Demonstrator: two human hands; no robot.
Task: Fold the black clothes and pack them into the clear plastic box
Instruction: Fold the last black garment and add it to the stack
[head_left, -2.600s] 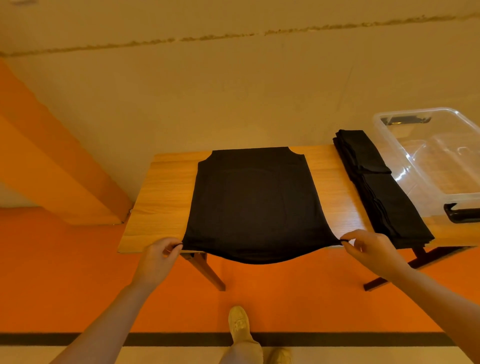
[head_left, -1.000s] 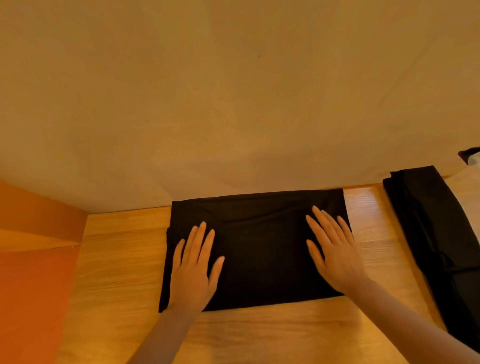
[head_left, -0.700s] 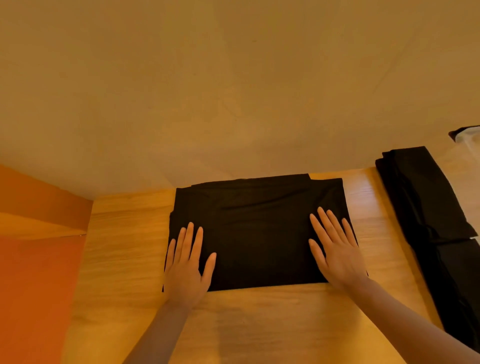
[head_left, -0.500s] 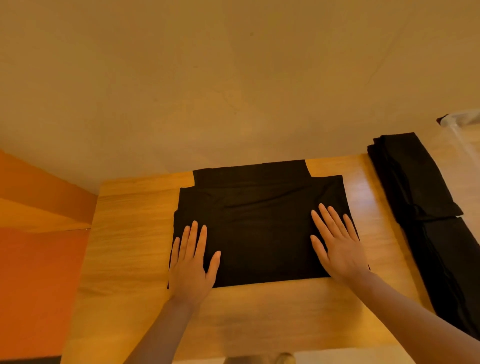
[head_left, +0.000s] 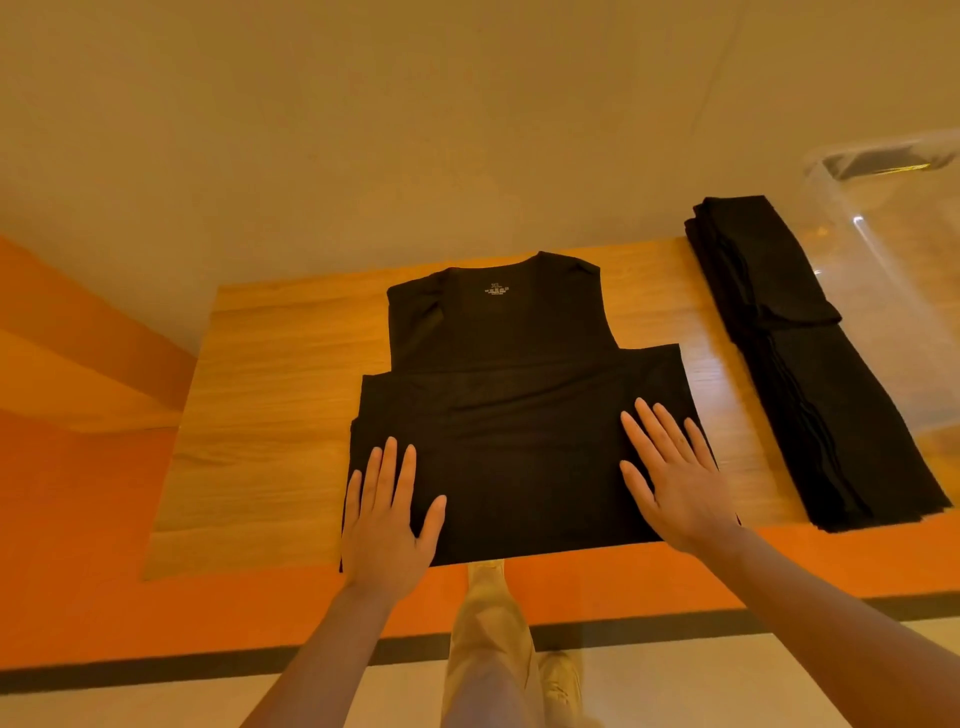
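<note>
Both hands lie flat, fingers straight, on the vest (head_left: 511, 415), gripping nothing; the left hand (head_left: 387, 519) presses its near left corner, the right hand (head_left: 675, 483) its right edge; the folded-up hem lies under both palms, the neck and printed label beyond the fingertips; the vest rests on the table (head_left: 280, 395); right of the right hand sits the stack (head_left: 815, 374); past that, the box (head_left: 893, 228).
</note>
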